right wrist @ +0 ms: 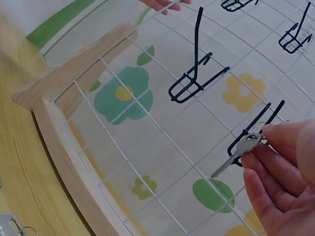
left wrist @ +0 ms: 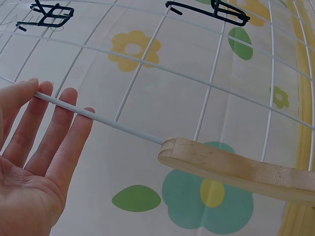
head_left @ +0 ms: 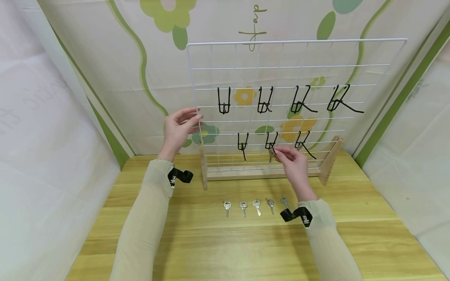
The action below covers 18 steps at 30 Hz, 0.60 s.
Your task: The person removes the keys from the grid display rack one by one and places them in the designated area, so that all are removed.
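Note:
A white wire grid rack stands upright in a wooden base. At its left edge, my left hand holds the side wire between thumb and fingers. My right hand is at the lower middle black hook, pinching a silver key by its small ring. The key's blade points down in front of the grid. Fingertips hide the hook's tip, so I cannot tell whether the ring is round it. Several more keys lie in a row on the table.
Two rows of black hooks hang on the grid, their prongs sticking out toward me. Something small, unclear in kind, shows at the upper left hook. A flower-printed cloth stands behind the wooden table.

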Motion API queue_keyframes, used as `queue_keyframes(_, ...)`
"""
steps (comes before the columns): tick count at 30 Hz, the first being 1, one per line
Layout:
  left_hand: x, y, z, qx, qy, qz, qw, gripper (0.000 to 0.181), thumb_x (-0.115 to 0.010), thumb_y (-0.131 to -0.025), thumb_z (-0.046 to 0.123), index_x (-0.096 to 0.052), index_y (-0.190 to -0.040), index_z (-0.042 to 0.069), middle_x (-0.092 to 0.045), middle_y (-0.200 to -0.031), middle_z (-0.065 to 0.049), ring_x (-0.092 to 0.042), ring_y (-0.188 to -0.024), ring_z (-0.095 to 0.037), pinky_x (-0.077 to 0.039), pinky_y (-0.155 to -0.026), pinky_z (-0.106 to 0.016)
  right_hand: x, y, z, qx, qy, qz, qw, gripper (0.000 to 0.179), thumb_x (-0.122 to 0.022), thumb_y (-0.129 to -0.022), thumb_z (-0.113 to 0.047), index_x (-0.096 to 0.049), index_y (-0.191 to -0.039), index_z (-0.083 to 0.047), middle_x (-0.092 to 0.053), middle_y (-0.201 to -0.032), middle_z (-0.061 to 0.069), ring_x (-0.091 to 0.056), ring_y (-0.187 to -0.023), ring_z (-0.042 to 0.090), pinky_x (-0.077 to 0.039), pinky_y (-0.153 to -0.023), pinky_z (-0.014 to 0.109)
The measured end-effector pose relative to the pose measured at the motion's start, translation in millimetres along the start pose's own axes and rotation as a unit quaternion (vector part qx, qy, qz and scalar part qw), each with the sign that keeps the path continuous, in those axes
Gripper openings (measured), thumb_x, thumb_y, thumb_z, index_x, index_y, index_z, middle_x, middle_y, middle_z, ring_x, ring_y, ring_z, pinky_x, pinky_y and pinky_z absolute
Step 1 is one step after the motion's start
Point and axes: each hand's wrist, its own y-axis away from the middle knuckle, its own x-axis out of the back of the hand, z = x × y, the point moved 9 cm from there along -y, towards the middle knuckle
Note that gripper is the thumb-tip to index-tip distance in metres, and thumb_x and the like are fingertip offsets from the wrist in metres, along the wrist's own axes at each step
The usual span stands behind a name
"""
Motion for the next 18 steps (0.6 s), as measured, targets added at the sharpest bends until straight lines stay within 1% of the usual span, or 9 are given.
queue_keyframes(4,0.1,0.4,0.4,0.001,-0.001,0.000,1.0000,0.023,-0.077,-0.094,0.016,-0.076,-0.116,0.009,-0.075,-0.106,-0.012,-0.075,-0.088,-0.027,-0.063,-0.076,-0.036,1,5.4,-2,-0.003,0.006,-0.013,0.9999,0.023,-0.072,-0.098,-0.014,-0.072,-0.115,0.002,-0.074,-0.105,0.007,-0.071,-0.097,0.027,-0.060,-0.084,0.026)
queue_keyframes(9,0.5,1.2,1.2,0.000,-0.001,0.002,1.0000,0.023,-0.077,-0.094,0.016,-0.076,-0.116,0.009,-0.075,-0.105,-0.012,-0.075,-0.089,-0.031,-0.063,-0.076,-0.037,4,11.5,-5,-0.004,0.019,-0.026,0.9995,0.029,-0.073,-0.098,-0.020,-0.071,-0.117,0.002,-0.075,-0.104,0.006,-0.071,-0.099,0.027,-0.059,-0.086,0.025)
queue_keyframes(14,0.1,0.9,1.2,0.000,0.000,0.000,1.0000,0.023,-0.077,-0.094,0.015,-0.076,-0.116,0.008,-0.075,-0.105,-0.013,-0.074,-0.090,-0.034,-0.063,-0.077,-0.037,6,16.9,-10,0.002,0.039,-0.035,0.9986,0.033,-0.074,-0.097,-0.025,-0.072,-0.118,0.001,-0.075,-0.104,0.004,-0.071,-0.093,0.017,-0.058,-0.087,0.026)
queue_keyframes(18,-0.4,0.4,0.5,0.002,0.001,-0.001,1.0000,0.024,-0.077,-0.094,0.016,-0.076,-0.117,0.009,-0.075,-0.105,-0.012,-0.075,-0.090,-0.030,-0.063,-0.078,-0.036,8,20.1,-13,0.010,0.043,-0.036,0.9984,0.034,-0.075,-0.097,-0.025,-0.072,-0.118,0.002,-0.075,-0.104,0.005,-0.070,-0.089,0.012,-0.058,-0.086,0.024)
